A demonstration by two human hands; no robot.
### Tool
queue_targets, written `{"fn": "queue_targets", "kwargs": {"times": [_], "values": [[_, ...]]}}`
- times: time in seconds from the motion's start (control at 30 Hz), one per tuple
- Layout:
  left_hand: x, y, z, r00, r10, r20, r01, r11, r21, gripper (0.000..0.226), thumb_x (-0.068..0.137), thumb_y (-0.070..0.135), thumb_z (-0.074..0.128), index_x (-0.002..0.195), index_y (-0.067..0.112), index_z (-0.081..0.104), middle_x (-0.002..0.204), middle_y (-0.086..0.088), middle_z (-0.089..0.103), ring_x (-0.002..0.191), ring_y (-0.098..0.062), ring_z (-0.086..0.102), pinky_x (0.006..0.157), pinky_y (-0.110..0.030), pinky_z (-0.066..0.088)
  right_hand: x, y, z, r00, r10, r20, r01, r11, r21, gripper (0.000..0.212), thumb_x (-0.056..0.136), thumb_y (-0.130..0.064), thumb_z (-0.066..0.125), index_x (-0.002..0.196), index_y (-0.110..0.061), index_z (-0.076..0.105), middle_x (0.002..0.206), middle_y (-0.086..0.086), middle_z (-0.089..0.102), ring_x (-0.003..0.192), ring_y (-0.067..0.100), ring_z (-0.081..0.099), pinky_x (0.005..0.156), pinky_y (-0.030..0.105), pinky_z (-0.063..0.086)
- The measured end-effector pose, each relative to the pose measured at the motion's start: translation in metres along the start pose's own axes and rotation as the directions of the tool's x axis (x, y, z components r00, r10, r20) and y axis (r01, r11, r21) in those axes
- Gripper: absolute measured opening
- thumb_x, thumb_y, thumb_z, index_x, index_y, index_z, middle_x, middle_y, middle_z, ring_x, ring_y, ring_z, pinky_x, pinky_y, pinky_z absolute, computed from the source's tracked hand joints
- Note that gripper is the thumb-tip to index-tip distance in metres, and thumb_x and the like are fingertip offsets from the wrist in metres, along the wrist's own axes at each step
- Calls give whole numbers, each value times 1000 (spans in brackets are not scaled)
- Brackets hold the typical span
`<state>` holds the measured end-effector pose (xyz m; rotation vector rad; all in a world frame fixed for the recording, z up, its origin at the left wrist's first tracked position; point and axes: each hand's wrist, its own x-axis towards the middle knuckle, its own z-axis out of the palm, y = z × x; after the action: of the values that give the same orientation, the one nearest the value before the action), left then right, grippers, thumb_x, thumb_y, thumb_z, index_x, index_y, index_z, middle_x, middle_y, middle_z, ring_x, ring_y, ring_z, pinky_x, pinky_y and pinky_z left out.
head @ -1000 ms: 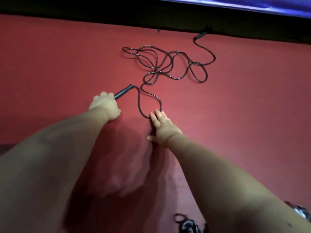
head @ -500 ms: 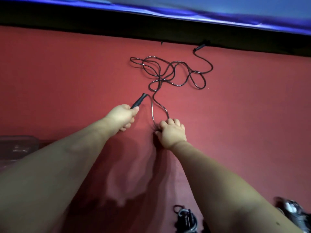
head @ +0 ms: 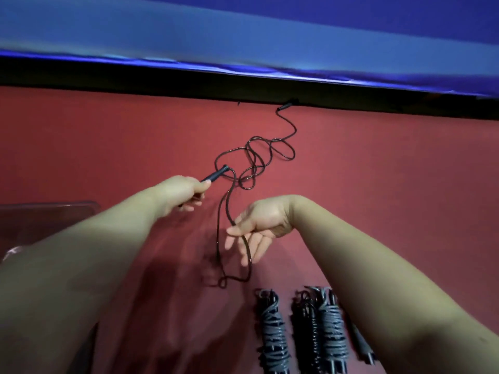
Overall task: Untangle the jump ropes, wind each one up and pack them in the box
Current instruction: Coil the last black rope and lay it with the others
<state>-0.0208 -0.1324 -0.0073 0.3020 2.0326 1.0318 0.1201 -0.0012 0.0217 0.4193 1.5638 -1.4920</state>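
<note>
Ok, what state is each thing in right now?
Loose jump rope: tangled, unwound, partly lifted.
Near handle: gripped by left hand.
Far handle: lying at red mat's far edge.
Right hand: open, rope draped across its fingers.
Wound jump ropes: bundled, on the mat, unpacked.
Clear box: at left, contents unclear.

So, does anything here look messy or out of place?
Yes: the black jump rope lies in a snarl of crossing loops on the red mat, unlike the neatly wound bundles nearby. Its far handle sits at the mat's far edge.
</note>
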Motion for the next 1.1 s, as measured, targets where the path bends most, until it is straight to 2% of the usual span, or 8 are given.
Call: {"fn": "queue_targets", "kwargs": {"times": [0.07,0.13,0.3,0.43,0.63,0.83,1.03,1.1], "values": [[-4,-5,12,999,25,-25,-24,999,43,26,97,31,51,76,16,51,74,0,52,65,-12,52,55,-23,39,6,9,1,995,62,-81,-68,996,-61,30,102,-25,34,93,-7,56,70,6,65,60,16,68,56,26,57],[-4,-7,16,991,60,-118,-49,994,96,25,97,32,50,78,15,49,71,-2,48,61,-16,46,54,-25,36,16,18,-5,938,30,-344,-74,991,-114,34,103,-30,32,98,-7,57,75,3,59,58,12,60,52,22,51],[9,-11,15,976,48,-215,2,974,227,29,97,36,47,97,9,56,75,-4,47,78,-24,45,74,-34,41,39,42,-48,666,59,-744,109,979,175,49,100,-45,31,106,-4,57,92,7,59,88,29,60,64,30,47],[36,-10,12,974,78,-212,-26,971,237,16,91,31,61,94,16,60,88,-4,55,84,-23,49,78,-31,39,48,51,-83,419,-14,-908,-183,978,-99,41,95,-18,42,136,-13,41,136,14,44,115,34,54,87,34,46],[77,3,12,957,164,-238,-19,857,515,36,86,15,66,112,40,67,121,0,57,116,-25,52,101,-30,40,89,37,-124,526,-199,-827,-310,861,-404,73,87,-4,44,149,-30,16,157,-7,5,131,25,40,100,35,38],[99,8,18,927,134,-351,103,808,580,41,84,3,46,69,37,65,110,7,50,110,-23,47,101,-38,32,132,38,-156,587,-209,-782,-550,606,-575,76,88,-18,52,150,-28,9,159,-3,-1,146,22,-4,115,42,13],[110,1,19,905,218,-365,-54,911,409,39,75,-5,42,78,21,72,110,2,43,95,-20,45,80,-23,33,141,43,-160,577,-187,-795,-505,684,-527,42,87,-18,57,128,-16,49,134,10,43,119,33,46,94,37,41],[109,5,16,909,251,-332,-105,910,400,43,76,-14,41,81,16,72,106,1,45,93,-18,44,78,-19,31,139,35,-138,650,-256,-715,-445,634,-632,37,81,-26,66,117,-21,62,120,6,59,108,28,55,86,29,44]]}}
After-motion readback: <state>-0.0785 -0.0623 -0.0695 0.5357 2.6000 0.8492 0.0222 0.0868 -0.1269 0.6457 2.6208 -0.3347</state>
